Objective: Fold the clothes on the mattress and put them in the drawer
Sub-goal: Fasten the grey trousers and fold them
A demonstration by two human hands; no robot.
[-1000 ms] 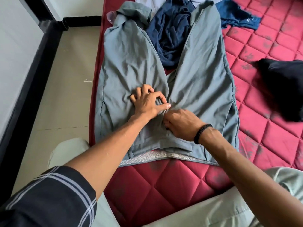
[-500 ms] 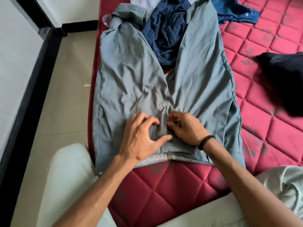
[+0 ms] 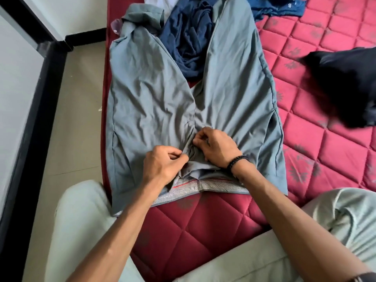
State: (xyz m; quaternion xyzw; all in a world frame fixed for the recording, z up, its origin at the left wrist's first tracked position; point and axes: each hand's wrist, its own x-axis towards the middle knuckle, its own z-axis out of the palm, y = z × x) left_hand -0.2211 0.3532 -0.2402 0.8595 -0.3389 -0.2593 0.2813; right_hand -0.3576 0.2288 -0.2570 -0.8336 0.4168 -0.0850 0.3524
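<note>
1. Currently, a pair of grey trousers (image 3: 154,94) is spread flat on the red mattress (image 3: 325,155), with the waistband nearest the person and the two legs running straight away from both hands.
2. The left hand (image 3: 162,165) is curled, and a small fold of cloth at the fly is pinched between thumb and fingertips.
3. The right hand (image 3: 217,147), with a beaded bracelet (image 3: 237,160) at the wrist, is likewise curled and pinches the cloth just beside the left hand, on the opposite side of the fly.
4. Both hands are thus held at the middle of the waistband, almost touching, so neither is clearly nearer to the work.
5. The long axis of the trousers lies away from the hands, and the centre seam runs from between them; a fold of one leg over the other would likely turn on that line.
6. A dark blue garment (image 3: 189,37) lies beyond the hands, between the two legs and partly under them.
7. A black garment (image 3: 345,86) lies well apart, to the right of the right hand.
8. No drawer is seen, and nothing looks folded yet.
</note>
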